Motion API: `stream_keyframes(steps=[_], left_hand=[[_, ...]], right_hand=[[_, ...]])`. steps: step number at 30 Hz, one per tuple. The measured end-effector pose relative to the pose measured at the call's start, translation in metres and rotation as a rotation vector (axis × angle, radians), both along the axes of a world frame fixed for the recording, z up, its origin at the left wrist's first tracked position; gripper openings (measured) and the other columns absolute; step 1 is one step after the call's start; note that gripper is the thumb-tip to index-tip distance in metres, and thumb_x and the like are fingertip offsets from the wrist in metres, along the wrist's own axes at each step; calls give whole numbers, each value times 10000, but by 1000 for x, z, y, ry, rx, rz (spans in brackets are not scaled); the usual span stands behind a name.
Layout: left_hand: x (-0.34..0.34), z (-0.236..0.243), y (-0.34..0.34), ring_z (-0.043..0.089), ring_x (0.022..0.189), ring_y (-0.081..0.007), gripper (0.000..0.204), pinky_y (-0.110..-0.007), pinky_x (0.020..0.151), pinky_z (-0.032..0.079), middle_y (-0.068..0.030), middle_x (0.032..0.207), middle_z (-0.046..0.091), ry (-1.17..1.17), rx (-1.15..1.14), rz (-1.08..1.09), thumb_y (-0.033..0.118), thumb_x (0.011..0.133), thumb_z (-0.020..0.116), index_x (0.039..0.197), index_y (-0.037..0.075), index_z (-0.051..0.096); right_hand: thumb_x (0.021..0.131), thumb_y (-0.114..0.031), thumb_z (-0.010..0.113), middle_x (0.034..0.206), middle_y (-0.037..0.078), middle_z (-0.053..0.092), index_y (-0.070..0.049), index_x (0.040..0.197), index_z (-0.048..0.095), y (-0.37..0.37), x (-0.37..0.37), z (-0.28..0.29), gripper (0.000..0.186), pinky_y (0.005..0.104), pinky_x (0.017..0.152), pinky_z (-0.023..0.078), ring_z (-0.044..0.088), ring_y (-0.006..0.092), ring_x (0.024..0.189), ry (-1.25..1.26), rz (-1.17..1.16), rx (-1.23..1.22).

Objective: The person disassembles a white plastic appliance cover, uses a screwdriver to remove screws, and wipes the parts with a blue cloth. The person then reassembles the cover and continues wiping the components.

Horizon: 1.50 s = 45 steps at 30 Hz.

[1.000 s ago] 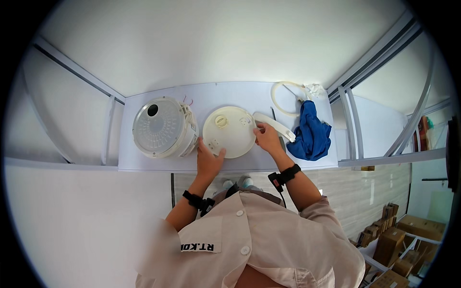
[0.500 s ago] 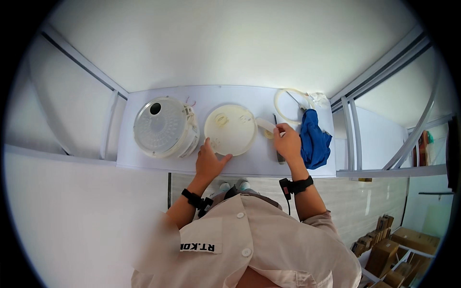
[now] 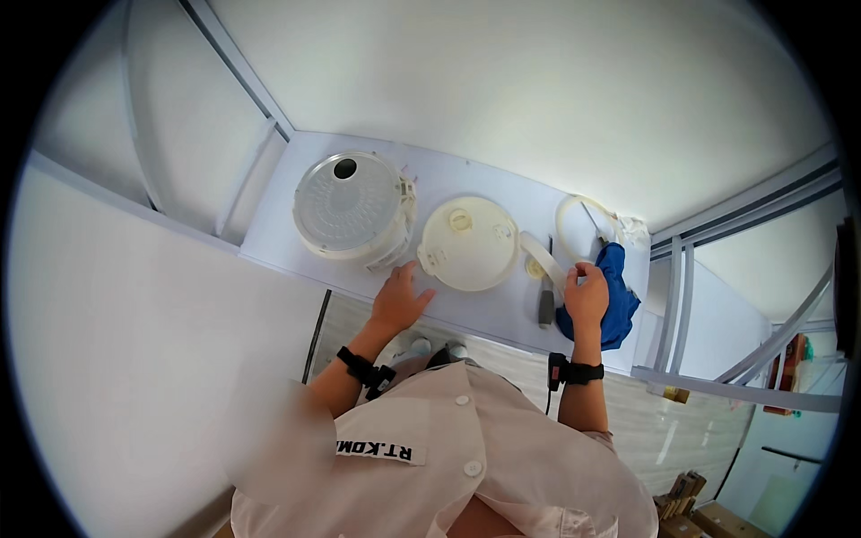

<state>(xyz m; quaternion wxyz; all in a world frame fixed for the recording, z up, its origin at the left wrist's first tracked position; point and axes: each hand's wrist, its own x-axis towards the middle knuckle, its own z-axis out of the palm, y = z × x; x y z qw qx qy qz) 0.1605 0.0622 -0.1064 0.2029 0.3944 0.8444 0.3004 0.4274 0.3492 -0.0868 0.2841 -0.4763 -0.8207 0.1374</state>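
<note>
A round white plastic lid (image 3: 475, 260) lies flat in the middle of the table (image 3: 475, 318). My left hand (image 3: 401, 300) is open at its lower left edge, fingers apart and empty. My right hand (image 3: 586, 293) is pinched on the end of a white curved plastic piece (image 3: 539, 250), right of the lid. Under that piece lie a small cream round part (image 3: 534, 269) and a grey-handled tool (image 3: 546, 307). A white cylindrical appliance (image 3: 350, 206) with a round dark opening on top stands on the left.
A crumpled blue cloth (image 3: 619, 318) lies at the right end, beside a loop of pale tubing (image 3: 561, 215) and a thin metal tool. Metal frames and white panels flank the table. Cardboard boxes (image 3: 717, 520) sit on the floor at the lower right.
My right hand moved from the lid's edge rightward onto the white curved piece. My left hand has backed slightly off the lid. The whole view has tilted.
</note>
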Motion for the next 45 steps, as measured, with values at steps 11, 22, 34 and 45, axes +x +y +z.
stream_keyframes(steps=[11, 22, 34, 45], left_hand=[[5, -43, 30, 711, 741, -243, 616, -388, 725, 569, -105, 863, 719, -300, 133, 350, 394, 927, 784, 1315, -39, 582], [-6, -54, 40, 704, 639, -201, 543, -342, 614, 557, -85, 796, 696, -158, 82, 357, 373, 902, 806, 1224, -23, 620], [-2, -32, 55, 661, 639, -159, 500, -307, 525, 536, -97, 940, 677, -667, 227, 575, 246, 878, 802, 1204, -63, 581], [-4, -75, 65, 645, 994, -277, 593, -392, 800, 550, -153, 1203, 606, -231, 196, 551, 268, 866, 804, 1309, -20, 535]], right_hand=[[829, -254, 786, 1217, 153, 619, -124, 1221, 711, -4, 50, -14, 420, 524, 920, 509, 597, 396, 1121, -234, -343, 94], [909, -146, 733, 1177, 164, 648, -90, 1179, 739, 0, 81, -33, 276, 468, 895, 538, 630, 397, 1054, -99, -298, 86], [1047, -137, 604, 1126, 181, 596, 30, 1150, 630, 1, 121, 32, 197, 436, 950, 474, 581, 342, 1039, 391, -472, 584], [1070, -104, 531, 1246, 182, 515, 4, 1212, 555, -33, 89, 83, 179, 404, 1009, 442, 529, 296, 1139, 608, -185, 658]])
